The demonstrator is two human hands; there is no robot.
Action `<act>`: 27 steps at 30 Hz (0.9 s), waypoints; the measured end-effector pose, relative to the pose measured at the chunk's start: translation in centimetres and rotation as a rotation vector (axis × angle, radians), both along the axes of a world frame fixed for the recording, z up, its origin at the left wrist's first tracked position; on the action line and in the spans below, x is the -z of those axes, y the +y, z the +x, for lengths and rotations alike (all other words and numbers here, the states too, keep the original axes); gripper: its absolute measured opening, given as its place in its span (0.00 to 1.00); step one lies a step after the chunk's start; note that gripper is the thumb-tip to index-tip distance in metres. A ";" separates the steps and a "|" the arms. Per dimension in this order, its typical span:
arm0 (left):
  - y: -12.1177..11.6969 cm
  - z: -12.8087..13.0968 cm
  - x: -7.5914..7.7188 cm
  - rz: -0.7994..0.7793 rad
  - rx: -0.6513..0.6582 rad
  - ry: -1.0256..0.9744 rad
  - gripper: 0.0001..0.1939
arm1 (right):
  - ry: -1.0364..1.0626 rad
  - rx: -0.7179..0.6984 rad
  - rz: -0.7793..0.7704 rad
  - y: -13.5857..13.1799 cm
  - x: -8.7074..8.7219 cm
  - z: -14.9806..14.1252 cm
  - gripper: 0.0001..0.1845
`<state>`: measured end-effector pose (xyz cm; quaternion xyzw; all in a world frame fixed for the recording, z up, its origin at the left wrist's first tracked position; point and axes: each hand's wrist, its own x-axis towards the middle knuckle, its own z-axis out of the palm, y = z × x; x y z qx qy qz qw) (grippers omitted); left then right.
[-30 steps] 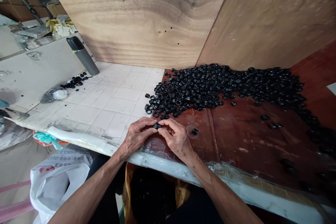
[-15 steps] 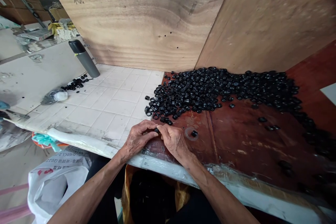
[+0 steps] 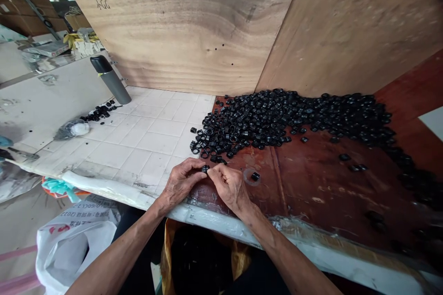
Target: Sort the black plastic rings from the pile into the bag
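Observation:
Between my two hands is a small black ring (image 3: 205, 168), held just above the near edge of the brown board. My left hand (image 3: 182, 180) pinches it between thumb and forefinger. My right hand (image 3: 228, 183) is closed, its thumb and forefinger pressed against the ring's right side; the fingertips partly hide it. Just beyond my hands spreads a large heap of black rings (image 3: 256, 117). One loose black ring (image 3: 255, 176) lies to the right of my right hand, on a pale round mark.
A grey flask (image 3: 112, 82) stands at the back left, near a small pile of black pieces (image 3: 100, 111) and a clear plastic bag (image 3: 69, 129). A wooden panel (image 3: 187, 37) closes off the back. Below the table edge hangs an open yellow sack (image 3: 168, 253) with dark contents.
My right fingertips have shifted slightly down and right, so more of the ring shows between my hands. The left hand has hardly moved.

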<state>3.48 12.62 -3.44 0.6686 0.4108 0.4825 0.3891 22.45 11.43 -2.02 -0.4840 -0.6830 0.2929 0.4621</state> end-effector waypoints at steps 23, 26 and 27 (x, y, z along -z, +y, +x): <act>-1.1 -0.3 -1.9 -0.129 0.088 -0.032 0.11 | 0.090 -0.116 0.041 -0.7 -0.7 0.5 0.08; -1.9 -0.3 -1.8 -0.191 0.074 -0.088 0.11 | 0.093 -0.189 0.036 -1.0 -0.8 0.3 0.07; -2.3 -0.3 -1.8 -0.175 0.061 -0.081 0.10 | 0.099 -0.194 0.002 -1.2 -0.8 0.2 0.07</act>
